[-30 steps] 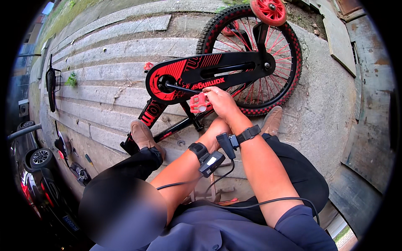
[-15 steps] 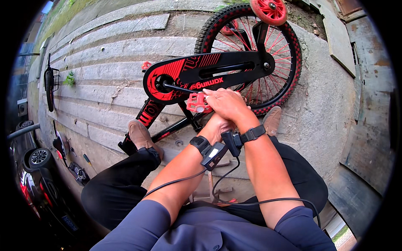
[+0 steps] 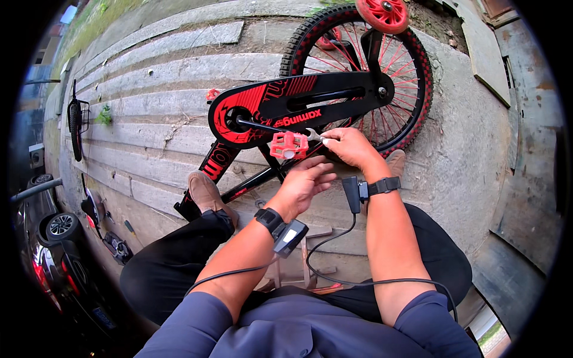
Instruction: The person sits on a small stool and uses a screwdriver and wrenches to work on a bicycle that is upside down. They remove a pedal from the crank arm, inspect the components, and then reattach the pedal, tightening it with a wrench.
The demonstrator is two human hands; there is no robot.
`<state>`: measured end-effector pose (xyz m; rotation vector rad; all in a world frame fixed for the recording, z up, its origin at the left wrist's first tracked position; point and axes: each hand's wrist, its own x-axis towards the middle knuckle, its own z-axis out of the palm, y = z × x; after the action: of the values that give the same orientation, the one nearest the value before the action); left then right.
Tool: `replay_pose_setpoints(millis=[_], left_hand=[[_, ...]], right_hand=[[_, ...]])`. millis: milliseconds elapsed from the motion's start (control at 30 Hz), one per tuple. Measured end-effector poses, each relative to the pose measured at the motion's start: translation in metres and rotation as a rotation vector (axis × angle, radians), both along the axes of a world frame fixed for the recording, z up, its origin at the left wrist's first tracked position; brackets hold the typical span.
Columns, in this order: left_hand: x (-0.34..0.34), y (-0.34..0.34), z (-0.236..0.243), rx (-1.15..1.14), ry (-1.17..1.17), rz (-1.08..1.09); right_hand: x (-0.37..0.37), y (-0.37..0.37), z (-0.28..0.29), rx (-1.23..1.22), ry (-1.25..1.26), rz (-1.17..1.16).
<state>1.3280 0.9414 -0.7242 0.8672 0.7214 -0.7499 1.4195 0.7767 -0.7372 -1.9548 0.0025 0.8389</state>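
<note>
A black and red child's bicycle lies upturned before me, its chain guard (image 3: pixel 325 95) facing me. At the end of the crank arm (image 3: pixel 258 125) sits a red pedal (image 3: pixel 289 145). In my right hand (image 3: pixel 357 149) is a silver open-end wrench (image 3: pixel 314 136), pinched between thumb and fingers. The wrench's jaw is at the pedal's inner side, by the crank end; whether it grips the axle cannot be made out. Just below the pedal, my left hand (image 3: pixel 303 185) has its fingers spread and holds nothing.
The rear wheel (image 3: pixel 418 119) with a red training wheel (image 3: pixel 383 15) stands at far right. My shoe (image 3: pixel 208 192) is beside the frame. A small wooden stool (image 3: pixel 298 259) is below my arms. At left are a dark car (image 3: pixel 68 268) and another bicycle (image 3: pixel 74 122).
My hands were together at the pedal and have parted. The left has drawn back down and opened; the right has shifted right, showing the wrench. The view has shifted slightly.
</note>
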Motion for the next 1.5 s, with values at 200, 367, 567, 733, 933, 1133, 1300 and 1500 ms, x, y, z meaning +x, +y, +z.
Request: replay_pose_setpoints(millis=[200,367,567,733,933,1133,1300,1500], left_hand=[[-0.024,0.035,-0.009,0.182,0.101,0.052],[-0.043,0.029,-0.017,0.407,0.044,-0.25],[-0.055,0.048,-0.018,0.47,0.01,-0.388],[-0.034,0.111,0.001,0.851,-0.323,-0.824],[0.033,0.175,0.074,1.07,-0.377,-1.144],[0.083,0.178,0.133,1.352,-0.615,-1.271],[0.116,0.157,0.129,1.263,-0.777,-1.043],[0.148,0.112,0.125,1.124,-0.723,-0.98]], right_hand=[[-0.009,0.002,-0.014,0.129,0.118,-0.085],[-0.06,0.03,-0.046,0.596,0.508,-0.374],[-0.08,0.064,-0.038,0.769,0.636,-0.425],[-0.069,0.057,-0.023,0.667,0.727,-0.501],[-0.063,0.054,-0.016,0.861,0.729,-0.563],[-0.061,0.084,0.015,0.813,0.457,-0.552],[-0.067,0.104,0.018,0.771,0.273,-0.731],[-0.069,0.115,0.016,0.586,0.16,-0.691]])
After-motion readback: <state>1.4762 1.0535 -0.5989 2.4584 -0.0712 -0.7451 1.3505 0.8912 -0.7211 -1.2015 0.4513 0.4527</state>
